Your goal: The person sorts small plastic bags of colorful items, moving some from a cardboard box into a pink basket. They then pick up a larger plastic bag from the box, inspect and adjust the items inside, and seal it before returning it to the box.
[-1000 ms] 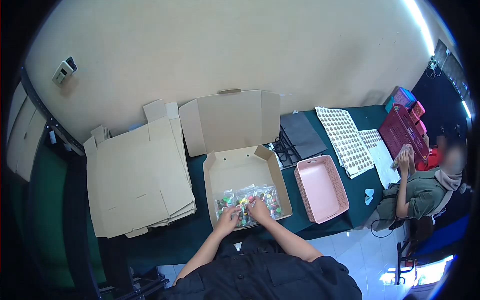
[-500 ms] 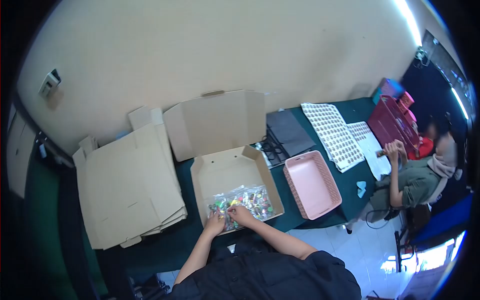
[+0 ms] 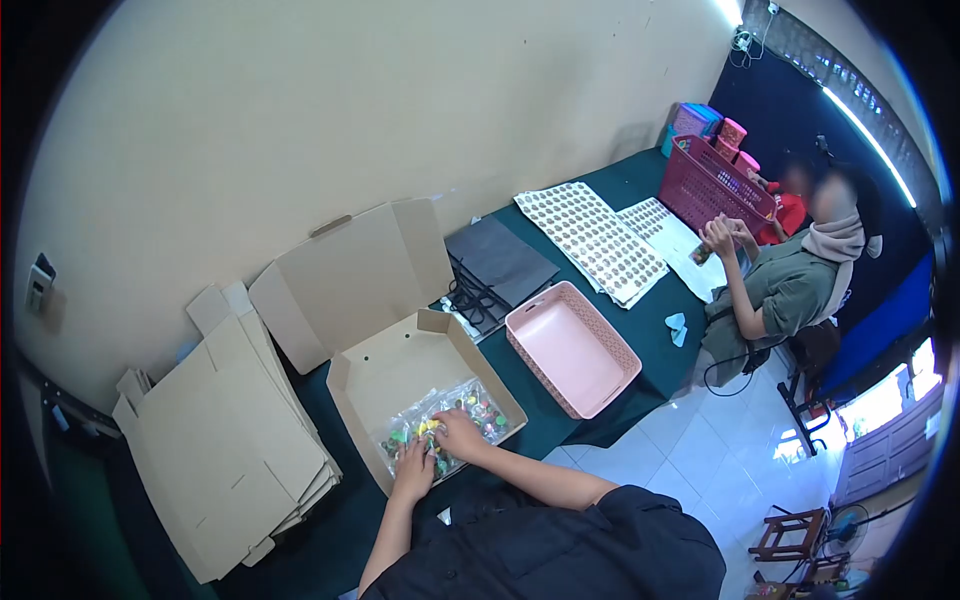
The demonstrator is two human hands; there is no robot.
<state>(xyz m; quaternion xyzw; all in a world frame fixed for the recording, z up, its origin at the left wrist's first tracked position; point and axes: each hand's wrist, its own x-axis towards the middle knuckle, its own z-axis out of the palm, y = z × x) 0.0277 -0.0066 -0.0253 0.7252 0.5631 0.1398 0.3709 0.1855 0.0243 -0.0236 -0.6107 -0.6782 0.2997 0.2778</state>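
An open cardboard box [image 3: 400, 352] stands on the table with its lid raised against the wall. Along its near side lie clear plastic bags [image 3: 484, 408] filled with small multicoloured pieces. My left hand [image 3: 413, 472] reaches over the box's near edge, its fingers closed on a plastic bag. Beside it, my right hand [image 3: 461, 436] has its fingers bent and pressed onto the same bag, close to some yellow pieces. What lies under both palms is hidden, and the small pieces are too fine to name.
Flattened cardboard boxes [image 3: 225, 440] are stacked at left. To the right are a pink basket [image 3: 572, 350], black paper bags [image 3: 500, 265], printed sticker sheets [image 3: 595, 240] and a maroon basket [image 3: 690, 185]. A co-worker [image 3: 790, 285] stands at the table's far right, holding a small item; another person is behind.
My view has turned right, so the table things appear shifted left and tilted. My hands stay on the bag in the box. The right hand has come over the yellow pieces.
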